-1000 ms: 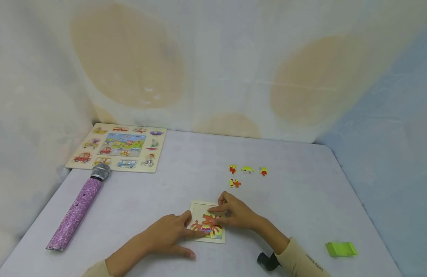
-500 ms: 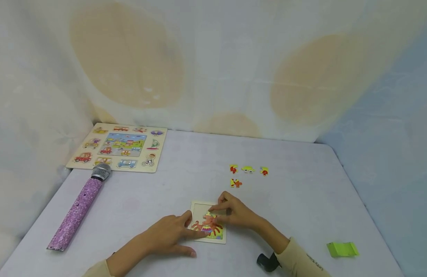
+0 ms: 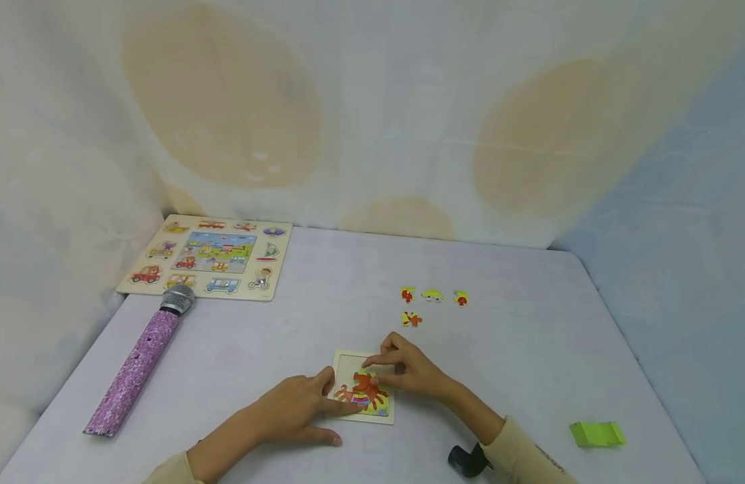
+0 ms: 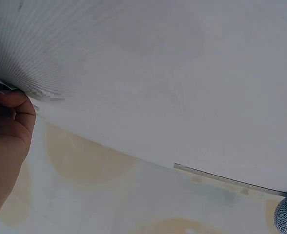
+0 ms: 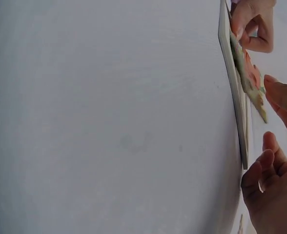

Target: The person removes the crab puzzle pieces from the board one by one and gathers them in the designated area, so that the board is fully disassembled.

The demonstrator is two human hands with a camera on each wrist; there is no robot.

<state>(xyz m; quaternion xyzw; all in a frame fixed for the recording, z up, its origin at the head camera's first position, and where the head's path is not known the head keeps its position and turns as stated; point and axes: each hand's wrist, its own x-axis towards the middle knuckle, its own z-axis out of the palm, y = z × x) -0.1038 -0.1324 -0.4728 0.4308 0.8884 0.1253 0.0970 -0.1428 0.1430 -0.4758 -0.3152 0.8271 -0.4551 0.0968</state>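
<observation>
A small square jigsaw board (image 3: 351, 363) in a pale wooden frame lies near the table's front, partly filled with an orange animal picture. My left hand (image 3: 296, 410) presses its outstretched index finger on the lower part of the picture, its thumb apart from the board. Over the board's right side, my right hand (image 3: 411, 370) holds an orange and yellow puzzle piece (image 3: 363, 381) between thumb and index finger. In the right wrist view, the picture pieces (image 5: 253, 90) stand tilted above the frame at the right thumb. The left wrist view shows only part of the left hand (image 4: 9, 141).
Several loose puzzle pieces (image 3: 432, 296) lie beyond the right hand. A larger vehicle puzzle board (image 3: 266, 275) and a pink glittery microphone (image 3: 136, 370) are at left. A green object (image 3: 597, 434) lies at right; a black object (image 3: 465, 460) sits by the right sleeve.
The puzzle piece at the right fingertips has shifted slightly within the board and shows more orange. The left hand has stayed in place, and the loose pieces lie as before.
</observation>
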